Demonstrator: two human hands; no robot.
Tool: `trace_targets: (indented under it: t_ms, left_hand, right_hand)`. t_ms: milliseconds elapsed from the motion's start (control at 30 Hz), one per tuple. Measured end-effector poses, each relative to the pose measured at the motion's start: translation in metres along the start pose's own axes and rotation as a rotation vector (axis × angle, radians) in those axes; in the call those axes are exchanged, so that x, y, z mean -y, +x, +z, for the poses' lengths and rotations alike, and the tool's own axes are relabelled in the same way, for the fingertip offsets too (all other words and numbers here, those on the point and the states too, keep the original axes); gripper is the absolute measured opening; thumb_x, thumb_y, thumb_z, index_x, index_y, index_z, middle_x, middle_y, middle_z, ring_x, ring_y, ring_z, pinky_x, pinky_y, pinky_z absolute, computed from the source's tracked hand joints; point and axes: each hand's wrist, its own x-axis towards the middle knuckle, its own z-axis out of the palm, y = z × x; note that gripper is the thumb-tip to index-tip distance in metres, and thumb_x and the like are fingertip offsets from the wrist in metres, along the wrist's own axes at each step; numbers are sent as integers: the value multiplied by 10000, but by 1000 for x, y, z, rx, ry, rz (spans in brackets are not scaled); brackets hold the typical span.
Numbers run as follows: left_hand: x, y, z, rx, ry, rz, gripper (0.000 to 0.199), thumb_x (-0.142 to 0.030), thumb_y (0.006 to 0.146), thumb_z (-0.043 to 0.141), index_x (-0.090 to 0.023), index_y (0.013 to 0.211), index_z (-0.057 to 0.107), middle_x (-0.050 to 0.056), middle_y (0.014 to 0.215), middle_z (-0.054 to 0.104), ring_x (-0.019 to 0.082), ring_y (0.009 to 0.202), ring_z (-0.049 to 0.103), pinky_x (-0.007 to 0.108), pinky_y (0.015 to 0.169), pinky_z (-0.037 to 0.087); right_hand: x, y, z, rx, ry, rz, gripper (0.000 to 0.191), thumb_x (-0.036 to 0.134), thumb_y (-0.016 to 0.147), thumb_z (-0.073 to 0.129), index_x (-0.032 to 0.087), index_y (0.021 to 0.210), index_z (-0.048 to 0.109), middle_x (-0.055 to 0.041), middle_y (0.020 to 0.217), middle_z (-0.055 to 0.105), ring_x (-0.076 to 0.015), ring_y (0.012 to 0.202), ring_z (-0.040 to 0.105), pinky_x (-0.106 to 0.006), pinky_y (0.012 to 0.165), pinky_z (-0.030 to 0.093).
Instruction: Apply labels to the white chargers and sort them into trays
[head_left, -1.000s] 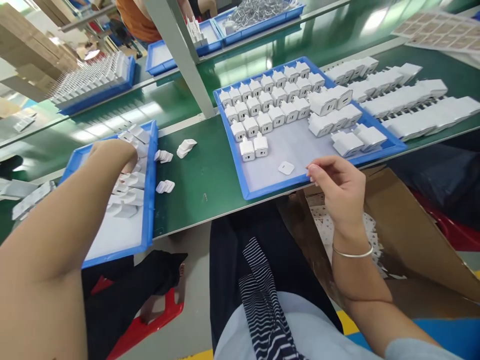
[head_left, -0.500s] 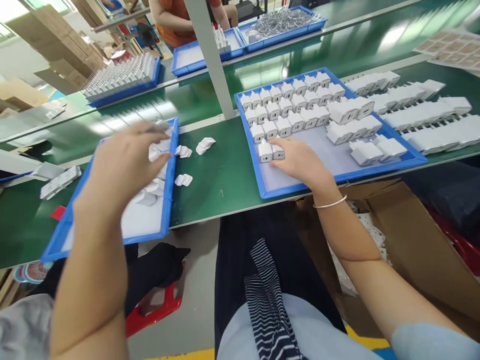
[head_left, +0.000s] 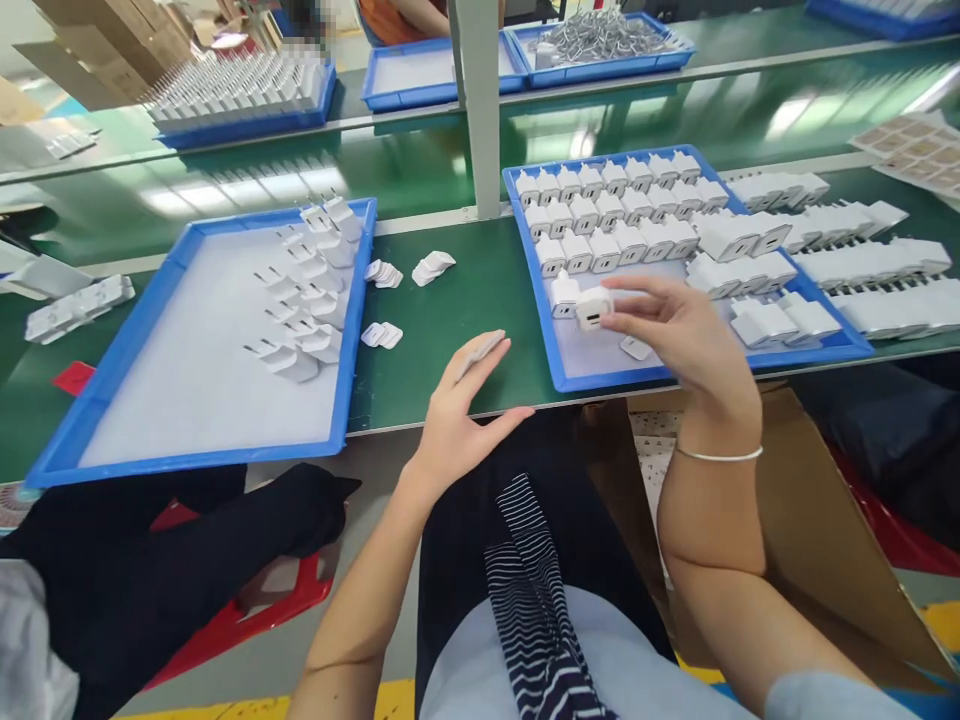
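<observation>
My right hand [head_left: 682, 330] pinches a white plug-in charger [head_left: 594, 306] between thumb and fingers, just above the right blue tray [head_left: 592, 383]. One charger [head_left: 564, 294] stands beside it in the tray's front row. Over the table edge, between the trays, is my left hand [head_left: 457, 425], thumb spread wide; a thin whitish flat piece [head_left: 481, 352] lies along its forefinger, seemingly held between the fingers. On the tray floor below my right hand is a small white plate [head_left: 636, 347]. Several rows of chargers [head_left: 615, 210] stand behind, pins upward.
At left, a blue tray [head_left: 341, 385] holds several two-pin chargers [head_left: 289, 360] along its right side. Small white plates [head_left: 382, 335] lie between the trays. A grey post [head_left: 484, 120] rises behind. Several charger rows [head_left: 874, 262] line the right table. Cardboard box [head_left: 817, 500] below.
My left hand has come from above the left tray to the middle, a flat piece at its fingers. My right hand has lifted a charger from the front row, turning it.
</observation>
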Motion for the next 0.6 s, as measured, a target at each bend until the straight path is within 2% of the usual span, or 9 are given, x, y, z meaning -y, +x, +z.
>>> trace_targets:
  t_ms: [67,133,233,333,367,400,500,533,600]
  left_hand:
    - [0,5,5,-9,-46,65,824,-378,748,853,-278,1480,490,132,1484,558,311,1395,524,502,1182,444]
    - [0,11,7,-16,-92,100,854,-399,723,867,-271,1480,492,137,1486,556,327,1413,504,514,1183,439]
    - [-1,18,6,-15,-187,92,649,-361,787,823,-281,1389,596,113,1421,621,320,1355,564,523,1135,486]
    - [-2,19,6,-45,-300,36,462,-304,809,801,-279,1257,690,92,1334,684,301,1286,617,511,1091,523]
    - [-1,18,7,-57,-355,-1,428,-304,806,802,-273,1221,703,93,1283,710,300,1268,629,506,1072,536]
    - [0,16,8,-73,-424,-51,392,-315,807,799,-263,1185,709,96,1211,738,301,1237,650,499,1041,553]
    - [6,8,13,-173,-643,-241,279,-379,812,782,-225,1024,690,89,957,762,292,1050,731,437,853,610]
    - [8,5,14,-225,-680,-292,268,-394,797,793,-219,960,673,75,880,745,287,1005,739,412,798,608]
    - [11,2,15,-310,-676,-340,275,-381,749,832,-219,871,647,31,733,682,283,995,732,390,775,596]
  right_hand:
    - [8,-15,20,225,216,18,410,291,756,845,260,1149,734,-21,921,790,-204,848,734,-361,788,596]
    - [17,-28,41,366,330,65,423,299,741,864,243,1139,733,-23,939,796,-194,862,747,-352,804,614]
    - [27,-38,59,424,397,87,386,356,744,865,228,1086,738,-26,931,794,-200,877,755,-342,785,631]
    - [30,-33,54,522,328,40,377,532,796,787,218,1001,762,-44,930,789,-209,837,755,-338,736,628]
    - [29,-29,50,486,254,12,400,586,826,734,211,962,771,-56,923,785,-211,812,748,-340,717,619]
    - [27,-23,45,379,151,-21,421,610,852,690,207,940,774,-69,922,779,-214,797,737,-348,709,607]
    - [14,-3,41,-155,-300,-67,389,534,864,703,189,1039,748,-124,1074,736,-253,865,693,-436,806,571]
    - [8,4,43,-272,-431,-54,418,495,837,740,169,1097,727,-157,1149,704,-280,909,678,-485,865,549]
    - [-2,14,51,-325,-628,-1,471,474,819,750,115,1120,701,-218,1203,654,-343,989,651,-571,947,491]
